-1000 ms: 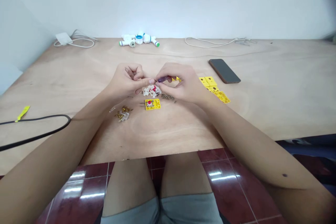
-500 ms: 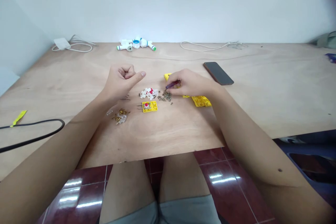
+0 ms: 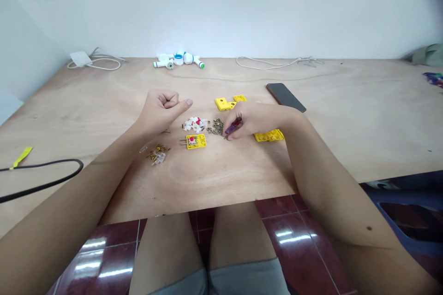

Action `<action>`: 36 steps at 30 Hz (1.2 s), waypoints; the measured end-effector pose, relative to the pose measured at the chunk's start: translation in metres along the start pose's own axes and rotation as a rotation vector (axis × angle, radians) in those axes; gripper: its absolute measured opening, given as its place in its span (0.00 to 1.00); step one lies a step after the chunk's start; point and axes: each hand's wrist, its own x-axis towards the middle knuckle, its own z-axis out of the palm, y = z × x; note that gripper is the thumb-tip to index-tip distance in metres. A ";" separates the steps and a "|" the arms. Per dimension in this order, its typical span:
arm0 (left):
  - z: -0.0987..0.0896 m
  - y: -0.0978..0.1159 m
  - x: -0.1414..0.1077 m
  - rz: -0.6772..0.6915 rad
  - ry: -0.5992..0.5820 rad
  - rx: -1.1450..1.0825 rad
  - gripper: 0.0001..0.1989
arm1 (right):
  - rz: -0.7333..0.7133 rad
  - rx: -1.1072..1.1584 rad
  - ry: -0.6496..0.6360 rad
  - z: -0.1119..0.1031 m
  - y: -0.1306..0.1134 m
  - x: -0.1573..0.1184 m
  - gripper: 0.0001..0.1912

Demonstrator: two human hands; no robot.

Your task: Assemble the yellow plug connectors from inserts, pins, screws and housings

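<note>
Purple tool is pinched in R hand, long axis slanting down-left to tabletop, just R of screw pile; L hand is farther off, fingers curled, can't tell if holding anything.

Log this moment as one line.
left hand: curled, thumb out | right hand: pinching purple tool beside small metal parts | yellow housing: open on table, red part inside | phone: beyond right hand

Dark phone, coiled white cable
</note>
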 end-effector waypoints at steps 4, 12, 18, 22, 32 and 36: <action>0.000 0.000 0.000 0.008 -0.007 0.000 0.34 | -0.009 -0.033 0.029 0.000 0.002 0.001 0.10; 0.002 0.002 -0.002 0.010 -0.016 0.003 0.34 | -0.028 -0.029 0.109 0.001 0.000 0.002 0.11; 0.002 0.003 -0.002 0.007 -0.012 0.014 0.34 | -0.113 -0.052 0.187 0.001 0.003 0.004 0.05; 0.002 0.002 -0.002 0.012 -0.008 0.028 0.34 | -0.157 -0.056 0.217 -0.002 0.009 0.004 0.04; 0.003 -0.002 -0.001 0.007 -0.006 0.040 0.35 | -0.178 -0.010 0.163 0.003 0.013 0.007 0.06; 0.003 0.000 -0.002 0.001 -0.004 0.040 0.35 | -0.164 -0.054 0.133 0.002 0.014 0.006 0.07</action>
